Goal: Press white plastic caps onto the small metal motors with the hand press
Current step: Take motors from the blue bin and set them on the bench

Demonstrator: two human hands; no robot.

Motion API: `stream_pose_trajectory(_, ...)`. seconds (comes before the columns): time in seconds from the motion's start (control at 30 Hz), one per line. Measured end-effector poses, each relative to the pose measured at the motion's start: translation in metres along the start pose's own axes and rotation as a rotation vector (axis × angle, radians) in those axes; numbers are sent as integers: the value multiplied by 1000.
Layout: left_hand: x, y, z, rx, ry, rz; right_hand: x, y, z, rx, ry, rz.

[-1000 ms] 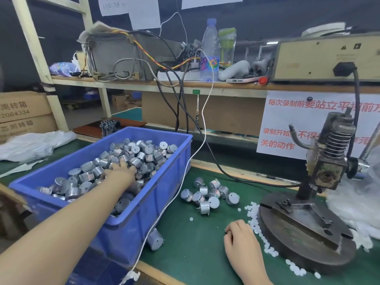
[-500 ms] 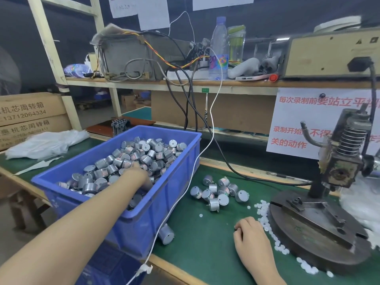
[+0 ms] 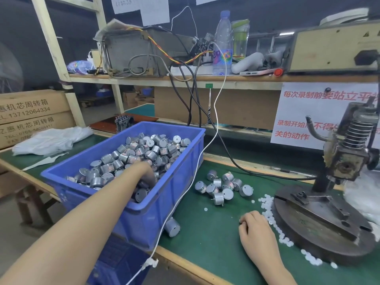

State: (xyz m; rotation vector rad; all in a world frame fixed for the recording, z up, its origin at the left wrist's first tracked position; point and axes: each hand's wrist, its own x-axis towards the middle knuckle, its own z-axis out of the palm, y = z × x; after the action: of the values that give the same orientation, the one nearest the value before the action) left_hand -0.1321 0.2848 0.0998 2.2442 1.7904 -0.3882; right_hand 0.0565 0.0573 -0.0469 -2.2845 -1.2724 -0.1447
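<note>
Head cam: left hand [image 3: 145,173] is down in the bin [image 3: 156,214], fingers buried in the motors [image 3: 144,151]. Can't tell if one's gripped. The bin sits on my left so that hand feeds parts. Right hand [image 3: 255,229] rests on the mat [image 3: 205,233], fingers curled under, just beside the caps [image 3: 269,210] strewn along the press [image 3: 345,161] base, ready to pick. Can't tell if a cap's pinched. Loose motors [image 3: 222,186] are staged between bin and press. My read: fetching parts, nothing pressed yet.
</note>
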Motion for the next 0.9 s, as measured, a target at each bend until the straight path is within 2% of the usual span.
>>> stream_pose_trajectory(0.2,1,2,0,-11,-70,-4,-3,2,-1,14,13,-8)
stream_pose_trajectory(0.43,5,-5,-1,-223,3,29,-1,1,-1,23,13,1)
stream_pose_trajectory(0.57,8,-7,-3,-376,237,76,-2,0,-2,26,7,8)
stream_pose_trajectory(0.73,-4,8,-13,-610,507,314,-2,0,-2,21,16,14)
stream_pose_trajectory(0.83,-30,32,-9,-567,728,569,-1,0,0,17,11,10)
stream_pose_trajectory(0.9,-56,55,-2,-612,761,770,1,0,0,14,13,8)
